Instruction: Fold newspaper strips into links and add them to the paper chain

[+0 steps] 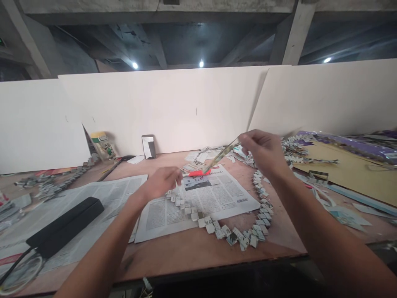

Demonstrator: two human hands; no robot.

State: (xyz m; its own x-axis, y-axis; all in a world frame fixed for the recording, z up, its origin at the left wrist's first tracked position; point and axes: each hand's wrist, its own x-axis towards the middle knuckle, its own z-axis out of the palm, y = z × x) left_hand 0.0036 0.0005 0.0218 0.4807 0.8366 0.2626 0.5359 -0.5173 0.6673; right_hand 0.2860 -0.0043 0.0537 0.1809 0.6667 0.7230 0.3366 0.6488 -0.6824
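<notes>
Two bare hands over a reddish-brown tabletop (161,265); head view, forward and down.

Head view: long zigzag chain of small folded printed-paper squares, mostly whitish-grey with dark print (219,232), lies in a U. Near end starts just below the left hand, crosses a black-and-white printed newspaper sheet (217,194), dips onto bare tabletop near the front edge, then climbs the right side toward the right wrist. Links overlap at angles, giving a stepped, saw-toothed outline; a few squares read darker.

Right hand (260,150): raised, thumb and fingers pinching the upper end of a narrow greenish-grey paper strip (221,156). Strip slants down-left, fairly straight, to a bright red-orange elongated patch (198,173) above the newspaper; nature of the patch not resolved.

Left hand (163,182): fingers curled, tips just beside the left end of the patch. Blurred; cannot tell whether it grips chain, strip or neither.

Surroundings: left, black oblong box with a cord (66,225) on more newsprint; rear, small upright dark-edged rectangular object (149,147) and yellow-topped printed container (104,147), both near a white panel (173,107). Right, flat tan sheet (347,169) beside purple plastic-wrapped material (350,145).
</notes>
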